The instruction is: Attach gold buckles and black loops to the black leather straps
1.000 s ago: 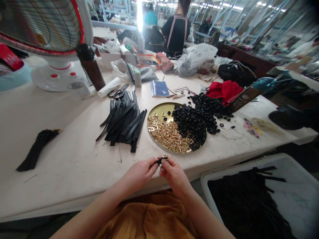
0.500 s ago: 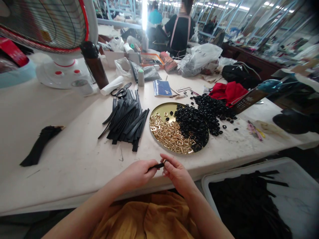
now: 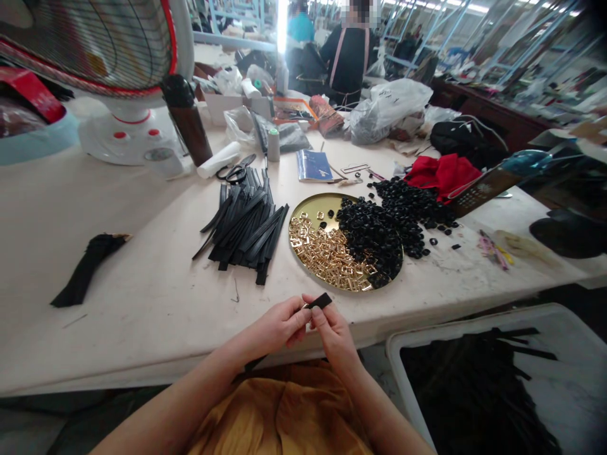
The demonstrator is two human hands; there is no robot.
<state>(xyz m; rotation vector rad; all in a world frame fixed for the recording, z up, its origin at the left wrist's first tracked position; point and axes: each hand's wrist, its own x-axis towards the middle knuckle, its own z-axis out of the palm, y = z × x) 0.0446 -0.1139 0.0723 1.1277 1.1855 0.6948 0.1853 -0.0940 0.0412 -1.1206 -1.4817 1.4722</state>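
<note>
Left hand (image 3: pixel 277 327), right hand (image 3: pixel 335 333): grips pinched on one black strip (image 3: pixel 322 301), apparently unfinished. Farther: loose strips (image 3: pixel 239 230) and gold buckles (image 3: pixel 327 254), unjoined; at left, bundle (image 3: pixel 88 268) possibly finished.

Premises: a factory workshop. Evidence: strips (image 3: pixel 241 230), scissors (image 3: pixel 234 173) and a spool (image 3: pixel 274 146) on the table (image 3: pixel 156 284), a tray (image 3: pixel 313 203) of buckles (image 3: pixel 327 256), blue frames (image 3: pixel 237 42) and a person (image 3: pixel 349 63) beyond. Distant detail blurred; sewing trade probable, not confirmed.

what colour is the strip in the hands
The strip is black, clearest in the head view.
</note>
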